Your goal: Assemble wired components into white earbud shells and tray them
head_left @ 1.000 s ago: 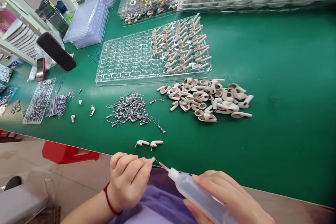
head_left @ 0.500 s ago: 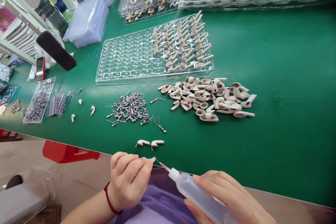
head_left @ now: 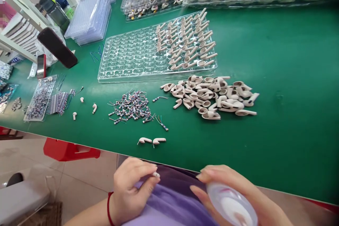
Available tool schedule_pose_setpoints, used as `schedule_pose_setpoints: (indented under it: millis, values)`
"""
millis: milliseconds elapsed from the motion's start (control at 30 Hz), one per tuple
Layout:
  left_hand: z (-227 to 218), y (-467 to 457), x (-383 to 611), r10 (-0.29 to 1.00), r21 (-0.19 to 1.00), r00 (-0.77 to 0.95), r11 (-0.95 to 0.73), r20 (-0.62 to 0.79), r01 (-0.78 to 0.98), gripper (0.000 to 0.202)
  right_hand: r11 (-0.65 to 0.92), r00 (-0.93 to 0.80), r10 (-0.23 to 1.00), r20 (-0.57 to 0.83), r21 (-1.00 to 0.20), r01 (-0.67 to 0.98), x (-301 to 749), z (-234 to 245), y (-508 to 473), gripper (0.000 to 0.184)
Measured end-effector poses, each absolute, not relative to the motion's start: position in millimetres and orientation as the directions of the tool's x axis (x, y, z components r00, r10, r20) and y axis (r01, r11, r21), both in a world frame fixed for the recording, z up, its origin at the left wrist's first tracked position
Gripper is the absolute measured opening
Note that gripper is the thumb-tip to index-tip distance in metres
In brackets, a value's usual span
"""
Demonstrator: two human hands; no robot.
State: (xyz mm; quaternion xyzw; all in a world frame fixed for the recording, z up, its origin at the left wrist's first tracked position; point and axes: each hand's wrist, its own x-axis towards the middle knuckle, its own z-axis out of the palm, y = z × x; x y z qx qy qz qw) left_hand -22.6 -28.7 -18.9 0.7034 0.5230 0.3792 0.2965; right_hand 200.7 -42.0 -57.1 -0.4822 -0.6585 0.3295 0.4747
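My left hand hovers over my purple lap just below the table edge, its fingers pinched on a tiny white part. My right hand is wrapped round a clear squeeze bottle, whose round base now faces the camera and whose nozzle is hidden. Two white earbud shells lie side by side on the green table just beyond my left hand. Farther out are a heap of small wired components and a pile of beige earbud shells.
A clear tray, partly filled with shells on its right side, lies behind the piles. More stacked trays stand at the back. A black phone leans at the left, beside a small tray of parts. A red stool stands under the table.
The bottle has swung away from the small part and turned so that its base faces the camera. My left hand has dropped a little lower towards my lap.
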Motion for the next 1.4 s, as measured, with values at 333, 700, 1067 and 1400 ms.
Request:
schedule_pose_setpoints:
  millis: [333,700,1067,1400]
  values:
    - [-41.9,-25.6,-5.2,0.703,0.691,0.161,0.711,-0.693,-0.132,0.032,0.601,-0.312,0.799,0.514,-0.682,0.417,178.2,-62.7,-27.3,0.035]
    - [-46.9,-24.8,-3.9,0.75,0.715,0.208,0.661,-0.628,-0.226,0.019,0.607,-0.287,0.792,0.539,-0.643,0.466,172.4,-61.1,-24.9,0.03]
    - [-46.3,-26.0,6.9,0.726,0.653,0.127,0.67,-0.676,-0.353,0.023,0.576,-0.275,0.816,0.509,-0.67,0.468,173.5,-63.4,-28.4,0.031]
    - [-47.1,-24.3,16.2,0.727,0.638,0.067,0.639,-0.683,-0.429,0.027,0.566,-0.262,0.821,0.508,-0.662,0.491,177.6,-60.6,-23.7,0.029]
